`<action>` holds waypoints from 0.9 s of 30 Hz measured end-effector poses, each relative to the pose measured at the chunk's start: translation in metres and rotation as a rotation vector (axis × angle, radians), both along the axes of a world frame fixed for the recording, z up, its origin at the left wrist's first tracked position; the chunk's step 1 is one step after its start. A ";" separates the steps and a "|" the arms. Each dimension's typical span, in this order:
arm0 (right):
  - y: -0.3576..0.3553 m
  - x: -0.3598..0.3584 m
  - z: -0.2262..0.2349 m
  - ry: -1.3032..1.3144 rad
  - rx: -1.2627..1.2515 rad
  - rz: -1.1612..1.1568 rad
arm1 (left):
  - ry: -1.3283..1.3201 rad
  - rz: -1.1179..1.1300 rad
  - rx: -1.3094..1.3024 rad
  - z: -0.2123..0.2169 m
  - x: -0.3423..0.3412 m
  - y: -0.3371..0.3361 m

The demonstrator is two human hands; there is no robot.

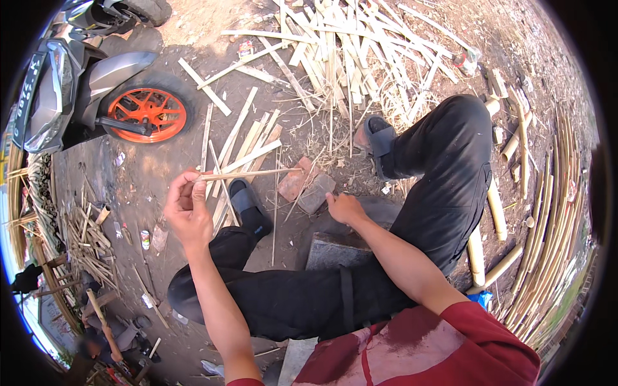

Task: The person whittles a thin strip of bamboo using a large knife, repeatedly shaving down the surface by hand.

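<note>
My left hand (188,209) is raised over my left knee, thumb and fingers pinched on one end of a thin bamboo strip (248,174). The strip points right, roughly level, its far end near a reddish brick (293,179). My right hand (346,210) is closed in front of my lap, thumb on top, apart from the strip. Whatever it may hold is hidden by the fingers. Just below it sits a grey block (335,252) between my legs. Beside the reddish brick, a greyish brick (317,193) rests on the ground.
Split bamboo slats (347,48) lie heaped ahead. A motorcycle with an orange wheel (148,116) stands at the left. Long bamboo poles (547,225) line the right side, near cut bamboo pieces (496,209). A can (145,240) lies left; another person (96,344) is at lower left.
</note>
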State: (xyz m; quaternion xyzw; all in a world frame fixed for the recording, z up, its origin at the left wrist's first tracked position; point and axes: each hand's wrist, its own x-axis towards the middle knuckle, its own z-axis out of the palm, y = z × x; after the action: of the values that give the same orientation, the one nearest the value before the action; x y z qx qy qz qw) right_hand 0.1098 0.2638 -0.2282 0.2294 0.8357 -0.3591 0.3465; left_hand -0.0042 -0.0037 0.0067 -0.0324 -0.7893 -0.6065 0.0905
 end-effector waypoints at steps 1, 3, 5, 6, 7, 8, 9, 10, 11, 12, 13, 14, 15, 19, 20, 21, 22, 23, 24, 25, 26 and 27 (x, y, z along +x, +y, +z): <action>-0.008 -0.009 0.016 -0.091 -0.093 -0.049 | 0.007 0.009 -0.026 0.004 0.000 -0.004; -0.010 -0.036 0.072 -0.282 -0.253 -0.137 | 0.015 0.037 -0.056 0.005 0.003 0.001; -0.014 -0.031 0.054 -0.040 -0.156 -0.037 | 0.010 0.061 -0.124 0.005 0.003 0.014; -0.019 -0.033 0.054 0.087 -0.117 0.009 | 0.014 0.069 -0.167 0.008 0.001 0.016; -0.021 -0.033 0.053 0.095 -0.133 0.016 | 0.056 0.072 -0.225 0.007 0.000 0.015; -0.023 -0.033 0.053 0.103 -0.149 0.024 | 0.066 0.090 -0.272 0.009 0.001 0.014; -0.022 -0.032 0.053 0.108 -0.159 0.032 | 0.073 0.108 -0.311 0.009 0.003 0.014; -0.022 -0.027 0.048 0.096 -0.152 0.044 | 0.079 0.125 -0.349 0.009 0.005 0.015; -0.023 -0.020 0.039 0.085 -0.144 0.056 | 0.056 0.134 -0.312 0.009 0.006 0.014; -0.022 -0.016 0.036 0.073 -0.139 0.069 | 0.033 0.144 -0.276 0.010 0.007 0.012; -0.018 -0.014 0.033 0.003 -0.152 0.036 | 0.010 0.155 -0.239 0.010 0.007 0.012; -0.014 -0.012 0.030 -0.067 -0.165 0.003 | 0.025 0.160 -0.207 0.010 0.008 0.013; -0.011 -0.013 0.028 -0.135 -0.179 -0.032 | 0.043 0.164 -0.176 0.010 0.008 0.015; -0.016 -0.019 0.039 0.005 -0.104 -0.025 | -0.027 0.189 0.002 0.015 0.012 0.016; -0.021 -0.025 0.050 0.047 -0.116 -0.026 | -0.044 0.170 -0.030 0.017 0.015 0.016; -0.026 -0.032 0.069 0.090 -0.129 -0.030 | -0.061 0.149 -0.061 0.017 0.018 0.016; -0.031 -0.037 0.083 0.219 -0.150 -0.037 | -0.074 0.127 -0.097 0.021 0.020 0.014; -0.035 -0.041 0.096 0.349 -0.173 -0.045 | -0.012 0.124 -0.146 0.014 0.020 0.010; -0.039 -0.044 0.111 0.477 -0.196 -0.055 | 0.043 0.109 -0.224 0.017 0.019 0.010; -0.043 -0.048 0.133 0.502 -0.283 -0.067 | 0.095 0.095 -0.302 0.021 0.020 0.013; -0.045 -0.051 0.159 0.524 -0.369 -0.079 | 0.144 0.082 -0.379 0.025 0.022 0.016; -0.046 -0.053 0.179 0.543 -0.451 -0.094 | 0.175 0.065 -0.412 0.032 0.021 0.023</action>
State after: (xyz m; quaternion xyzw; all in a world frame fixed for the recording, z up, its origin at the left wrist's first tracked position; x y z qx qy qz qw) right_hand 0.0568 0.2173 -0.0487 0.0812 0.7855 -0.5981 0.1368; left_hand 0.0171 0.0189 0.0386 -0.0772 -0.8863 -0.4239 0.1697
